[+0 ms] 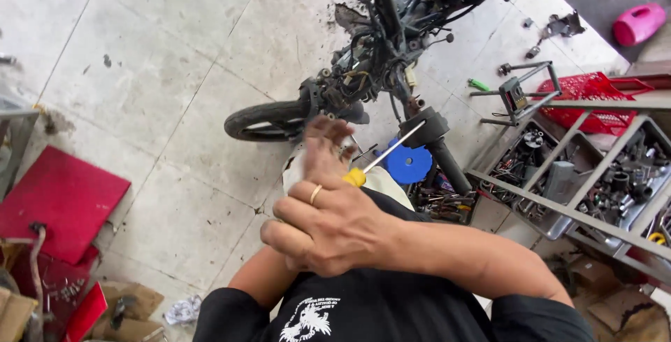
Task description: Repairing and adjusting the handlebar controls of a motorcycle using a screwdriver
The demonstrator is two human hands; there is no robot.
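The right hand (328,223), wearing a gold ring, is lying across the left hand (325,150), its fingers curled loosely with nothing visibly pinched. The yellow-handled screwdriver with a thin metal shaft (381,157) is sticking out past both hands toward the stripped black motorcycle (363,69); whether the left grip is closing on its handle cannot be told. A round blue plastic lid (409,164) is lying just below the shaft.
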